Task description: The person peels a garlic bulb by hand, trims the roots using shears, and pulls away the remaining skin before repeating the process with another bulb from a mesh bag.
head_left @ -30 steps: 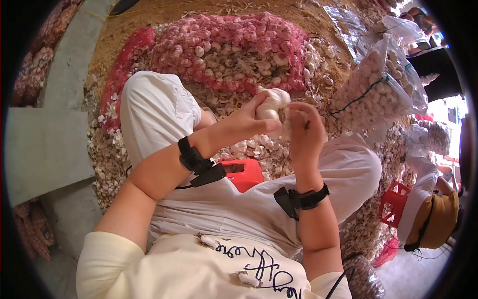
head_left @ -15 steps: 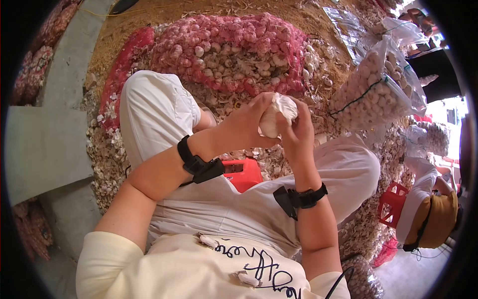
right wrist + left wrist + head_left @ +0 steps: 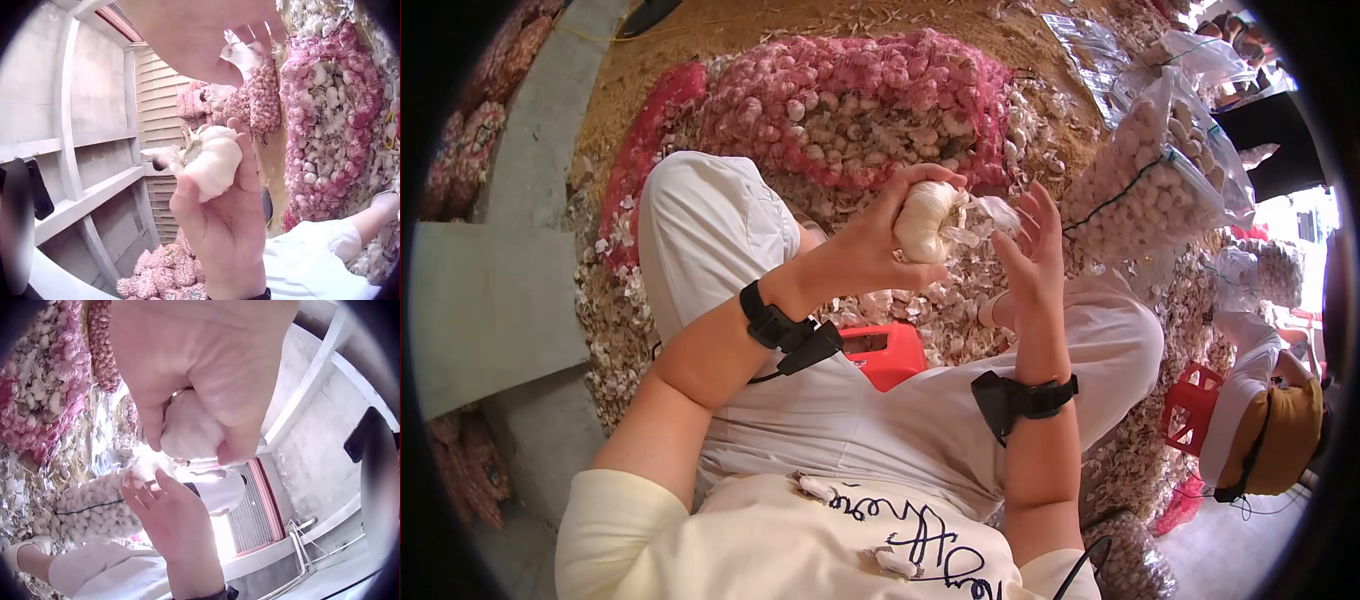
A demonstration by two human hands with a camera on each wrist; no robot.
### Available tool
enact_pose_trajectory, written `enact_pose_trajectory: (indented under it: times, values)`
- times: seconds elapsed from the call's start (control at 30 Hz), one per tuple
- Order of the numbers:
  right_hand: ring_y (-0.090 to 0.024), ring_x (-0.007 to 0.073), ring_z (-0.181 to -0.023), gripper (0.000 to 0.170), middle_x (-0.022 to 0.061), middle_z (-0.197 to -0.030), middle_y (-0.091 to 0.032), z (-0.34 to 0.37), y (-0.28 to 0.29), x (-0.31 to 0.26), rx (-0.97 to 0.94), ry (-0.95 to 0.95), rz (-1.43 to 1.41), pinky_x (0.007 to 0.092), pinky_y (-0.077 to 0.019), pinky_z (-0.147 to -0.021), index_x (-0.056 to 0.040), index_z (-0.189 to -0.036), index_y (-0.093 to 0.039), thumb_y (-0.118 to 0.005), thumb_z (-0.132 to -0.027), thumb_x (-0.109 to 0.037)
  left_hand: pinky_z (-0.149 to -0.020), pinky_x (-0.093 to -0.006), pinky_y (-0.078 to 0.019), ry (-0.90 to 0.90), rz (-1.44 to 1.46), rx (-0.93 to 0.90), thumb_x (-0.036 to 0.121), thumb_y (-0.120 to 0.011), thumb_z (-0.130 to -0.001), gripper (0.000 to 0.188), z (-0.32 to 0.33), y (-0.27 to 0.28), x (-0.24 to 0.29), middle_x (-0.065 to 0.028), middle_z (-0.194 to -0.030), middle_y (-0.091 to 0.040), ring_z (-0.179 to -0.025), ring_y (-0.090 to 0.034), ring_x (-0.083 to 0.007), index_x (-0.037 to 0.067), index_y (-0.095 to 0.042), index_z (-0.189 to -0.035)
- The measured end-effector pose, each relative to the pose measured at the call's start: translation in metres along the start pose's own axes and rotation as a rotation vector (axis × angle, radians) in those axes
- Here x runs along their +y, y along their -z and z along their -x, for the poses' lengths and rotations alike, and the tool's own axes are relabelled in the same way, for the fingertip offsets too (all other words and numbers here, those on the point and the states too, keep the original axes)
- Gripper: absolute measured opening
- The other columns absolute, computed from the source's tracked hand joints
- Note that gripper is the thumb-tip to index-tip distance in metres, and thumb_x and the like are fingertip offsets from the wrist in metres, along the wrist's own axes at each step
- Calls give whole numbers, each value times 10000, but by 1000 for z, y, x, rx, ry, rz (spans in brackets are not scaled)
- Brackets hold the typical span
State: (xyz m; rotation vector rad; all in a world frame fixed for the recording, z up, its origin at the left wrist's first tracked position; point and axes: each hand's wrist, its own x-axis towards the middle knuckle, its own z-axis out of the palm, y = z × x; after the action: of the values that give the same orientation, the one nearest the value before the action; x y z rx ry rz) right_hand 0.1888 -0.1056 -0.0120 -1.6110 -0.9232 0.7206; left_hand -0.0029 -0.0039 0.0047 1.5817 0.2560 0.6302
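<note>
My left hand (image 3: 855, 255) holds a large white garlic bulb (image 3: 922, 228), with fingers on one side and thumb on the other. The bulb's stem end points toward my right hand (image 3: 1038, 265), which is held apart from it, fingers extended and spread. Between the bulb and those fingers shows a thin pale piece of garlic skin (image 3: 997, 213). In the right wrist view the bulb (image 3: 215, 162) sits in the left palm, with loose papery skin at its stem. From the left wrist, the right palm (image 3: 178, 522) appears turned upward below the bulb.
A pink mesh sack (image 3: 860, 85), opened on top, holds many garlic bulbs ahead of the crossed legs. At right stands a clear plastic bag (image 3: 1135, 165) of garlic. Peeled skins litter the ground. Something red and plastic (image 3: 897, 357) lies between the legs; another person (image 3: 1280, 440) sits at far right.
Half a second ago both hands were together around the bulb; now the right hand has drawn away to the right and opened. A strip of skin has come away from the bulb.
</note>
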Motion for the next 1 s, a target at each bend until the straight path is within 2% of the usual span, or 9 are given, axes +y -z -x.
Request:
enact_pose_trajectory:
  times: [0.1,0.2,0.5,0.63,0.7,0.73,0.8,0.9,1.0]
  values:
    - [-541,174,-1080,592,95,-1319,-495,3,-10,-14,-140,206,-169,332,-430,-944,-74,-1376,-419,-665,-836,-81,-1069,-348,-340,37,80,-30,20,-718,-720,825,-1,1,3,-100,-1396,-361,-1301,-370,-216,104,-262,-1402]
    - [-586,145,-946,468,40,-1193,-571,10,-17,-16,-263,215,-121,278,-468,-845,-60,-1284,-528,-663,-836,-38,-1051,-337,-367,193,213,-42,18,-694,-727,849,1,0,12,-100,-1398,-362,-1295,-378,-213,107,-235,-1435]
    - [-572,74,-794,74,17,-851,-593,17,-27,-20,-76,96,-211,221,-470,-706,-4,-917,-606,-646,-855,2,-990,-306,-427,273,163,-104,-7,-656,-736,809,4,-3,11,-86,-1350,-400,-1244,-417,-180,90,-257,-1433]
    - [-596,126,-746,77,43,-838,-606,20,-29,-24,-10,106,-127,242,-482,-675,-13,-899,-613,-642,-837,22,-947,-302,-454,241,25,-42,9,-658,-752,746,2,-12,9,-71,-1293,-449,-1185,-463,-163,82,-303,-1404]
    - [-614,220,-723,109,94,-867,-609,21,-28,-28,83,520,225,283,-496,-648,-20,-890,-609,-638,-807,43,-808,-277,-498,312,171,116,70,-675,-756,660,-1,-16,7,-83,-1153,-537,-972,-555,-119,81,-374,-1343]
    - [-614,220,-723,109,94,-867,-609,23,-27,-32,83,521,225,283,-496,-648,-20,-890,-609,-638,-807,43,-808,-277,-498,311,171,117,70,-675,-756,660,-1,-15,-2,-83,-1153,-537,-972,-555,-119,81,-374,-1343]
    - [-607,298,-759,140,125,-889,-598,28,-28,-40,-26,722,338,325,-504,-644,-21,-897,-610,-632,-782,55,-810,-277,-517,383,691,128,80,-688,-759,626,-5,-11,-17,-84,-1152,-544,-983,-569,-133,54,-389,-1308]
    - [-609,310,-789,146,129,-902,-591,35,-34,-40,-70,696,342,346,-510,-663,-21,-911,-615,-639,-783,47,-851,-287,-509,510,964,160,93,-709,-759,637,-2,-5,-6,-90,-1171,-540,-1019,-574,-140,50,-385,-1305]
    - [-597,279,-783,244,134,-913,-589,25,-32,-36,-15,627,296,344,-501,-682,-27,-1014,-606,-668,-781,10,-901,-325,-487,439,715,248,133,-719,-778,650,0,-8,-15,-99,-1204,-530,-1073,-574,-184,63,-370,-1322]
